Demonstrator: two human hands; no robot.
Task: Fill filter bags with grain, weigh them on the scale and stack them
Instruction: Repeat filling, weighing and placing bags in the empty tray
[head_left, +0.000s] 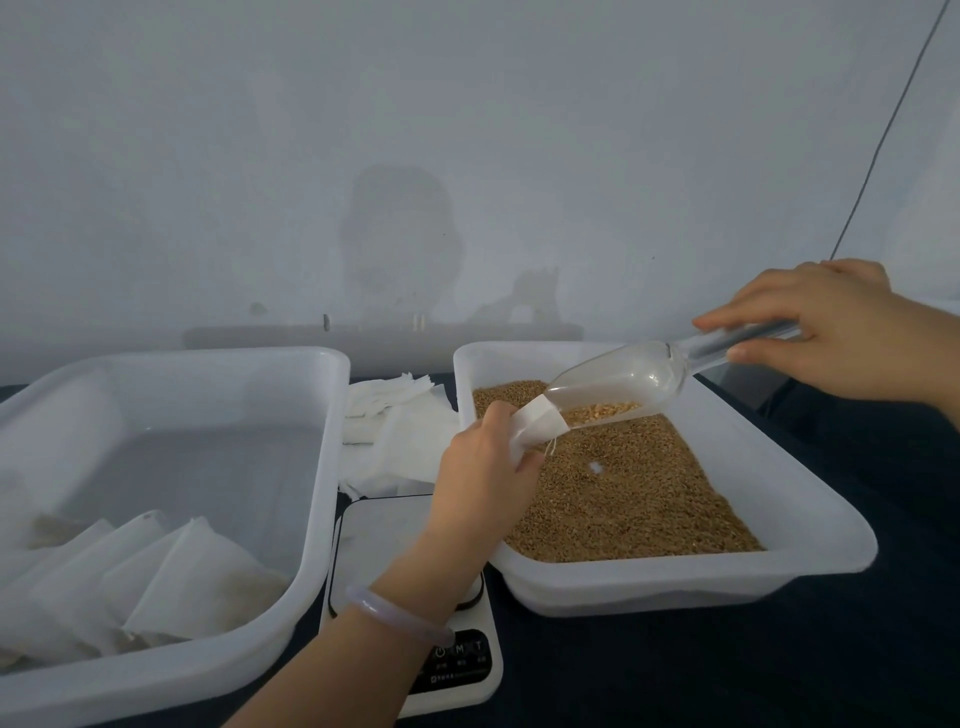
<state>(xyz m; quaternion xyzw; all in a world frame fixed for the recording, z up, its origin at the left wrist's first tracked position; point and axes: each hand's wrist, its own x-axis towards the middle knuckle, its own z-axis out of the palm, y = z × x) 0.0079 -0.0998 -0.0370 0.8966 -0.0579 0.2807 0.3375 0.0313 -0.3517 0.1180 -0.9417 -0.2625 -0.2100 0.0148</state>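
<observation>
At the table's near edge our scale (382, 540) sits bare, while several filled bags (156, 587) already lie stacked in the left tray's (317, 467) near corner. Over the grain tray (810, 499), our left hand (483, 467) grips a filter bag (537, 427) at the lip of a clear scoop (623, 380), whose handle our right hand (831, 327) pinches. A pile of empty bags (395, 431) beyond suggests much filling is left.
</observation>
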